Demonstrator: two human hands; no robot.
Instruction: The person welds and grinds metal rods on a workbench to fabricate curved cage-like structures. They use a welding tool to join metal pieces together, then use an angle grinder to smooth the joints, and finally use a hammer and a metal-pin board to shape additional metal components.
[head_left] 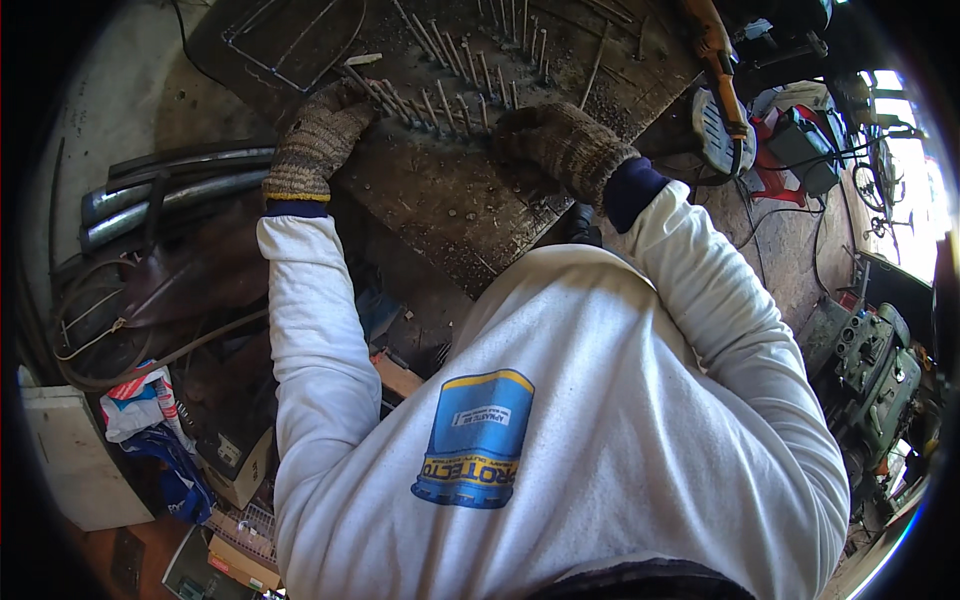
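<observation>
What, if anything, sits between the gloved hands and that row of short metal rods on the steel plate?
Nothing visible. The left hand is already on the left end of the row of metal rods, glove touching them. The right hand rests on the steel plate beside the row's right end; whether it touches the rods cannot be told.
</observation>
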